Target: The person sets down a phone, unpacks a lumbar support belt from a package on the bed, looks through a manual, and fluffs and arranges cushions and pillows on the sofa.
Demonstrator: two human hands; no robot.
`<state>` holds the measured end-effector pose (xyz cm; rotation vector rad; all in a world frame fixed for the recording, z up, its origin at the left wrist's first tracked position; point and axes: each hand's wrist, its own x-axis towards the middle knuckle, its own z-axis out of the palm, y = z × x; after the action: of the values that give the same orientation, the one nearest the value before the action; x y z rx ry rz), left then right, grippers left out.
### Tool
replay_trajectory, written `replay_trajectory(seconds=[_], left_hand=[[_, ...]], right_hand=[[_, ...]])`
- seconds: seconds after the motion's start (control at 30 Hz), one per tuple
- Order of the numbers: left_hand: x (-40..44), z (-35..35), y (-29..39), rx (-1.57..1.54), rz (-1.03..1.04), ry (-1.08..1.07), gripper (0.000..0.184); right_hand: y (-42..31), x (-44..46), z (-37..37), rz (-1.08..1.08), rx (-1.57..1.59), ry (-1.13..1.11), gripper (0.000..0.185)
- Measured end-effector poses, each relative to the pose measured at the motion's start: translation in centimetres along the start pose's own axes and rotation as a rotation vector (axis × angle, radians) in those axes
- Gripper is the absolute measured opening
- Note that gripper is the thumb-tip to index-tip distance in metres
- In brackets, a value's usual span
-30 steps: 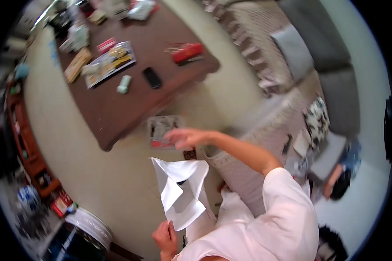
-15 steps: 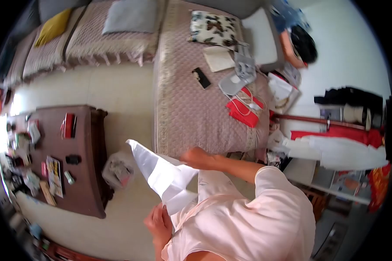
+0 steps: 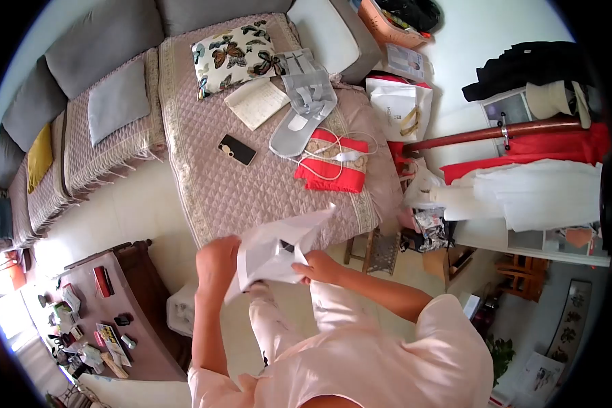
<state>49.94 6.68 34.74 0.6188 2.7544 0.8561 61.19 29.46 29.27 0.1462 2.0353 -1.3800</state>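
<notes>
A thin, creased white sheet (image 3: 268, 239) stretches between my two hands, and I cannot tell if it is paper, plastic or cloth. A small dark patch shows near its middle. My left hand (image 3: 216, 266) is closed on its left edge. At the lower right edge, my right hand (image 3: 315, 266) pinches it between thumb and fingers. The sheet hangs in the air above the floor and the near end of the sofa seat (image 3: 217, 190), which has a quilted pink cover.
A black phone (image 3: 237, 149), an open notebook (image 3: 257, 103), a grey padded item (image 3: 304, 112), a red cloth (image 3: 333, 178) with a white cord and a butterfly cushion (image 3: 234, 57) lie on the sofa. A cluttered table (image 3: 149, 350) stands left, clothes (image 3: 523, 194) at right.
The view has swung left. My left hand has moved up and forward, and my right hand has shifted on the sheet. The sheet now spreads between both hands rather than pointing up to the left.
</notes>
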Motion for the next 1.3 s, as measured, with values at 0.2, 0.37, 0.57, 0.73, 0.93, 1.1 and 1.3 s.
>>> replay_trajectory(seconds=[0.2,0.37,0.57,0.73,0.93,1.1,1.3], left_hand=[[14.3,14.2,-2.8,0.139,-0.098,-0.028,0.013],[18.7,19.1,-2.2,0.203,-0.197,0.057,0.011],[18.6,21.6,-4.6,0.187,-0.303,0.079,0.014],[19.1,22.7,-5.2,0.075,-0.254,0.087,0.015],[20.1,21.1,-4.5,0.042,-0.15,-0.125,0.037],[19.9,23.1,-6.9,0.009,-0.086,-0.023,0.028],[20.8,21.9,-7.6,-0.025,-0.131,-0.01,0.025]], right_hand=[[10.8,15.3,-5.2,0.09,0.46,-0.004,0.033],[14.7,16.7,-15.5,0.013,0.5,0.143,0.031],[31.0,17.0,-24.5,-0.021,-0.182,0.943,0.034],[39.9,17.1,-27.9,0.099,-0.133,0.876,0.056],[40.8,19.1,-27.2,0.339,0.578,0.9,0.058],[37.4,17.1,-29.7,0.428,0.449,0.831,0.055],[39.4,19.2,-36.8,0.347,-0.307,0.778,0.027]])
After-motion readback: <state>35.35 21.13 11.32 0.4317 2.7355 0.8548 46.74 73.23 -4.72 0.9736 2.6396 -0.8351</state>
